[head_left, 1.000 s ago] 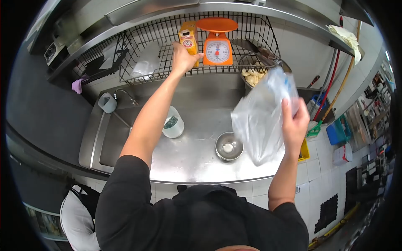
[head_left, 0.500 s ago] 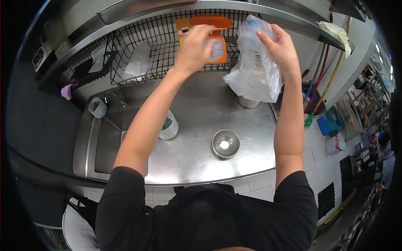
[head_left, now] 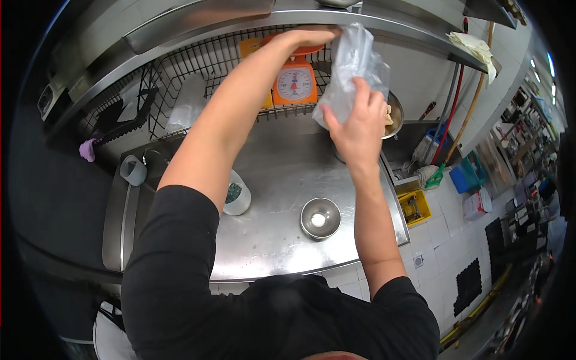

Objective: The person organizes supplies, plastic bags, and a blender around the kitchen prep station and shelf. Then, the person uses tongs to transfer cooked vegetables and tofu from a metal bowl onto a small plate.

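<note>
A clear plastic bag [head_left: 351, 66] stands tall and crumpled at the back right of the steel counter. My left hand [head_left: 318, 37] reaches across above the orange scale, its fingers closed at the bag's upper edge; the fingertips are partly hidden. Against the bag's lower front, my right hand [head_left: 360, 129] is spread, thumb apart from the fingers. Behind that hand, a metal bowl [head_left: 396, 123] with pale pieces in it shows in part. Nearer to me, a small steel bowl [head_left: 321, 219] contains a white lump.
The orange dial scale [head_left: 295, 84] sits in a black wire rack [head_left: 210, 72] under a metal shelf edge [head_left: 300, 19]. A white container [head_left: 239, 201] with dark green contents is near the sink [head_left: 129, 216]. A yellow crate [head_left: 414, 207] stands right of the counter.
My left hand has moved right from the scale to the bag's top. My right hand has come down the bag and its fingers have spread. More of the metal bowl behind shows.
</note>
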A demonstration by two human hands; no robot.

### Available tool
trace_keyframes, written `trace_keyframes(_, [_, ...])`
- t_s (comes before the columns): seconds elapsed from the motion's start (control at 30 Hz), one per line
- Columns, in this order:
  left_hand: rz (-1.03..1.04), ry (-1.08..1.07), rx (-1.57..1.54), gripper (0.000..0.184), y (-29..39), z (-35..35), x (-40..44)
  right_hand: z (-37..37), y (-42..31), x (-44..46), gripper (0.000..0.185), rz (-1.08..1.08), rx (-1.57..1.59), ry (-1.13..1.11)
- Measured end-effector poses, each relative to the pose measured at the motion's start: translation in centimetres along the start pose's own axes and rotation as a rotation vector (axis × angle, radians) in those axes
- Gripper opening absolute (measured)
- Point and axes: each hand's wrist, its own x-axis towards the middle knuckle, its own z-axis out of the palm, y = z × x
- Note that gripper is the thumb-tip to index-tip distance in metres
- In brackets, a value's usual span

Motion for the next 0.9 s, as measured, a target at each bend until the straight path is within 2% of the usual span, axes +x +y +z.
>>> trace_keyframes(0.03, [0.058, 0.065, 0.156, 0.055, 1.2, -1.9, -0.9, 2.2, 0.9, 0.9, 0.070, -0.028, -0.007, 0.060])
trace_keyframes(0.07, [0.061, 0.112, 0.143, 0.055, 0.8, -3.3, -1.1, 4.2, 1.8, 2.0, 0.061, -0.056, -0.014, 0.118])
trace_keyframes(0.2, [-0.073, 0.309, 0.009, 0.053, -3.1, -7.4, -4.0, 9.7, 4.2, 8.0, 0.049, -0.137, 0.009, 0.174])
trace_keyframes(0.27, [-0.170, 0.399, -0.045, 0.053, -5.9, -8.5, -6.0, 11.7, 5.1, 10.7, 0.039, -0.216, -0.067, 0.089])
trace_keyframes(0.4, [-0.349, 0.511, -0.110, 0.052, -10.4, -9.1, -10.0, 13.3, 5.5, 13.8, 0.032, -0.231, -0.043, -0.044])
trace_keyframes(0.47, [-0.453, 0.523, -0.126, 0.051, -11.6, -8.3, -12.5, 12.7, 4.9, 14.3, 0.028, -0.188, 0.242, -0.009])
trace_keyframes(0.53, [-0.619, 0.482, -0.139, 0.047, -10.9, -8.0, -15.7, 11.9, 4.5, 13.4, 0.024, -0.243, 0.307, 0.021])
trace_keyframes(0.57, [-0.718, 0.445, -0.139, 0.042, -9.5, -7.9, -17.9, 11.5, 4.5, 12.8, 0.024, -0.249, 0.439, 0.015])
trace_keyframes(0.6, [-0.578, 0.663, -0.047, 0.036, -9.1, -6.2, -19.8, 11.0, 4.5, 12.4, 0.025, -0.257, 0.571, 0.011])
trace_keyframes(0.63, [-0.429, 0.874, 0.047, 0.030, -8.8, -4.1, -21.8, 11.0, 5.0, 11.7, 0.027, -0.354, 0.522, 0.051])
trace_keyframes(0.7, [-0.269, 0.907, 0.167, 0.024, -7.6, -2.0, -24.7, 10.5, 5.5, 10.2, 0.026, -0.389, 0.470, 0.076])
trace_keyframes(0.8, [-0.159, 0.835, 0.129, 0.019, -6.4, 0.6, -27.3, 10.2, 6.4, 8.7, 0.021, -0.535, 0.333, 0.103])
trace_keyframes(0.83, [-0.136, 0.677, 0.217, 0.017, -6.1, 0.8, -27.6, 10.0, 6.6, 8.6, 0.016, -0.588, 0.304, 0.088])
trace_keyframes(0.87, [-0.113, 0.520, 0.305, 0.015, -5.8, 0.8, -27.5, 10.4, 7.3, 8.6, 0.014, -0.626, 0.203, -0.005])
trace_keyframes(0.9, [-0.091, 0.532, 0.300, 0.015, -5.3, 0.4, -27.2, 10.6, 7.9, 8.5, 0.014, -0.621, 0.156, -0.099])
